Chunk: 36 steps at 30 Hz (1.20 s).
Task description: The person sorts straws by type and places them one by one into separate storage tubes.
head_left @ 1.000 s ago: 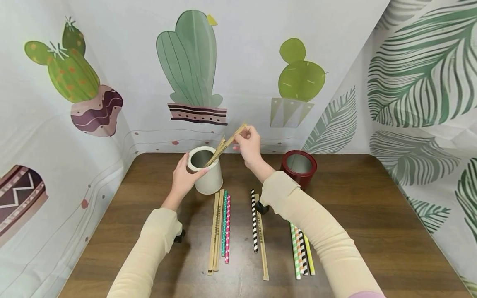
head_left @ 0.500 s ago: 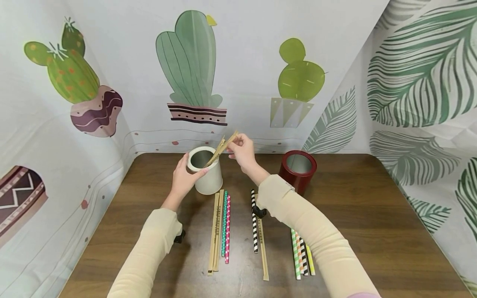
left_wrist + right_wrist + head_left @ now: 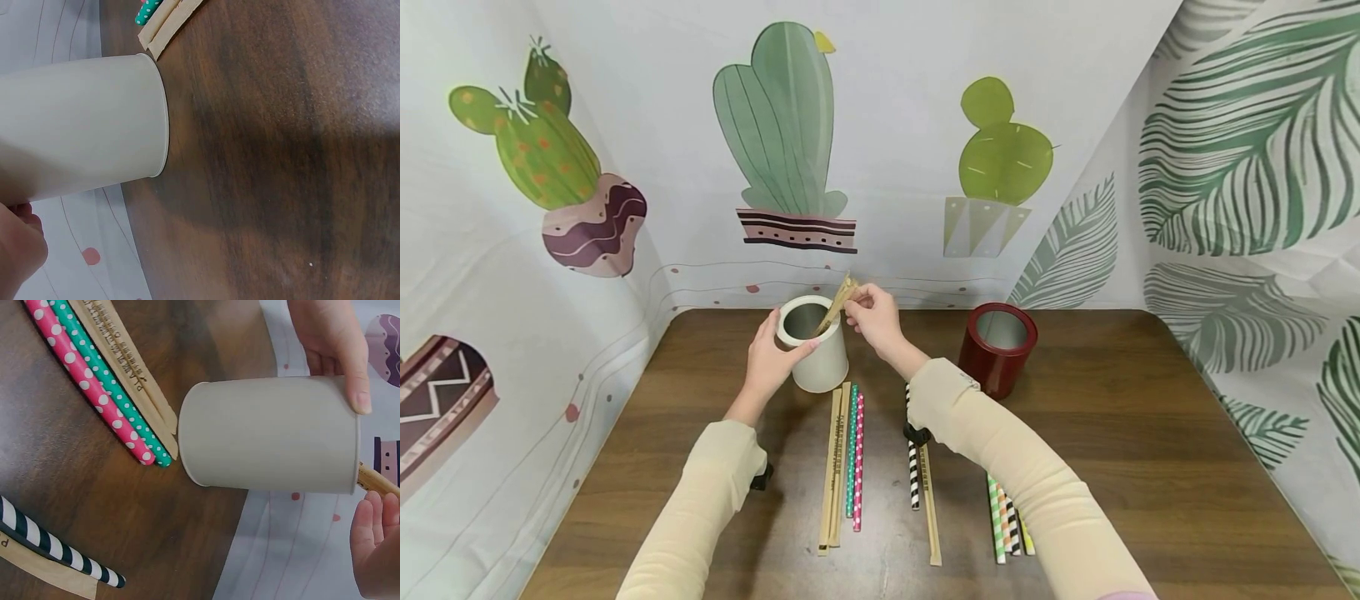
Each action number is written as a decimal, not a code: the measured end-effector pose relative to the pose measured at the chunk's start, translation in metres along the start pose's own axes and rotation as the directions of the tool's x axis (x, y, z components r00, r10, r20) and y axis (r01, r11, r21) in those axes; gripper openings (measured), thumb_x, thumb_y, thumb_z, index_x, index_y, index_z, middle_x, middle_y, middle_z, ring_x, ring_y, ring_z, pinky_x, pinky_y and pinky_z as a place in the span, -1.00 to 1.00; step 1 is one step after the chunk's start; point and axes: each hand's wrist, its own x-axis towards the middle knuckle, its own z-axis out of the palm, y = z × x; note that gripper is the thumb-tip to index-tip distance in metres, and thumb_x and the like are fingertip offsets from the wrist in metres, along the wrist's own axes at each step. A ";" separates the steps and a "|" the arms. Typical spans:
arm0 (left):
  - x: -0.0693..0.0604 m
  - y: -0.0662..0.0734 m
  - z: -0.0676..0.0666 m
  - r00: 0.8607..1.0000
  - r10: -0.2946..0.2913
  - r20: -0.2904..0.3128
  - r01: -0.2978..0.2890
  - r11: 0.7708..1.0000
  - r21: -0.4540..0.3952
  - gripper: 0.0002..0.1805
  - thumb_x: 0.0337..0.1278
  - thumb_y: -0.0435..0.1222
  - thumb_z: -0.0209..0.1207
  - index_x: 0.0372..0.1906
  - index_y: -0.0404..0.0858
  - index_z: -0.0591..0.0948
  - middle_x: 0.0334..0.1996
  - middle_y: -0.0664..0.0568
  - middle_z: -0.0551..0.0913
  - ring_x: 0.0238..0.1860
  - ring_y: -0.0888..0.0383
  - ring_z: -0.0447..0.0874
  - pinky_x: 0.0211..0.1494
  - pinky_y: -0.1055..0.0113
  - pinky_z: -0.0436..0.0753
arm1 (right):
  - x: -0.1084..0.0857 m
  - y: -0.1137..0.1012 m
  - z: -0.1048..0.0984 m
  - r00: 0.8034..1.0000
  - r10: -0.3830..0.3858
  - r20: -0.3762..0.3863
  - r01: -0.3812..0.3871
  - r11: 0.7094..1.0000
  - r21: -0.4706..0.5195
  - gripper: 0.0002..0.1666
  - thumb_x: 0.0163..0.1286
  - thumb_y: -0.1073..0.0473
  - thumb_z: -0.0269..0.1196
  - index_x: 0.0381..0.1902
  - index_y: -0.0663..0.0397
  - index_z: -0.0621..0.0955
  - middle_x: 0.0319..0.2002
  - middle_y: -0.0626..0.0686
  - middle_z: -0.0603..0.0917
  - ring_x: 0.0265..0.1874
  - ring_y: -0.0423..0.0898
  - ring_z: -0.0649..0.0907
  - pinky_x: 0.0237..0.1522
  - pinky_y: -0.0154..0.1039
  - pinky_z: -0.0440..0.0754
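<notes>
A white can (image 3: 822, 367) stands upright on the table, and my left hand (image 3: 771, 358) grips it near the rim, thumb on the near side. Paper-wrapped straws (image 3: 836, 307) lean out of the can's right side. My right hand (image 3: 880, 321) is at their upper part and pinches a wrapped straw; its fingertips partly hide the hold. In the right wrist view the can (image 3: 269, 434) lies between both hands, with a wrapped straw (image 3: 375, 480) sticking out of its mouth. The left wrist view shows the can's side (image 3: 87, 125) and its base on the table.
Before the can lie two wrapped straws (image 3: 832, 475), a teal dotted straw (image 3: 851, 467) and a pink dotted straw (image 3: 858, 475). A black-striped straw (image 3: 913, 479) and another wrapped straw (image 3: 930, 508) lie right of them. Several striped straws (image 3: 997, 521) lie near a red can (image 3: 997, 362).
My right hand has moved left and down towards the white can, bringing the wrapped straw against the others leaning there. My left hand stays on the can.
</notes>
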 end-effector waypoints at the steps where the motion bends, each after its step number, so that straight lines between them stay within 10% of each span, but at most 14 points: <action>1: 0.000 0.000 0.000 1.000 0.000 0.001 0.000 1.000 0.000 0.02 -0.25 0.08 0.27 0.34 -0.24 0.08 0.32 -0.14 0.13 0.30 -0.09 0.11 0.27 -0.01 0.17 | 0.000 0.001 0.000 1.000 -0.003 0.005 0.003 1.000 -0.008 -0.94 0.16 0.35 0.13 -0.38 0.26 0.47 -0.61 -0.05 0.49 -0.48 0.18 0.61 -0.56 -0.28 0.56; 9: -0.001 0.000 0.000 1.000 -0.003 0.001 0.003 1.000 -0.008 0.02 -0.26 0.10 0.27 0.33 -0.24 0.09 0.32 -0.14 0.13 0.30 -0.09 0.11 0.27 -0.02 0.18 | -0.007 0.006 -0.011 0.996 0.051 0.077 -0.046 0.997 -0.068 -0.88 0.18 0.30 0.16 -0.32 0.23 0.49 -0.52 0.02 0.53 -0.63 -0.17 0.56 -0.36 -0.02 0.60; 23: -0.001 0.001 -0.001 1.000 -0.001 0.002 0.001 1.000 -0.001 0.03 -0.28 0.10 0.28 0.33 -0.22 0.10 0.32 -0.13 0.13 0.30 -0.12 0.10 0.26 -0.07 0.16 | -0.029 0.022 -0.035 0.963 0.183 0.199 -0.160 0.979 -0.124 -0.73 0.19 0.28 0.17 -0.17 0.29 0.45 -0.50 -0.03 0.49 -0.61 -0.16 0.57 -0.54 -0.25 0.60; 36: -0.001 -0.001 0.000 1.000 0.002 0.000 -0.002 1.000 0.000 0.03 -0.27 0.11 0.28 0.34 -0.22 0.09 0.32 -0.13 0.12 0.30 -0.12 0.10 0.26 -0.06 0.16 | -0.060 0.037 -0.056 0.945 0.183 0.272 -0.094 0.945 -0.312 -0.77 0.14 0.28 0.20 -0.23 0.20 0.46 -0.52 0.03 0.52 -0.60 -0.12 0.55 -0.58 -0.20 0.59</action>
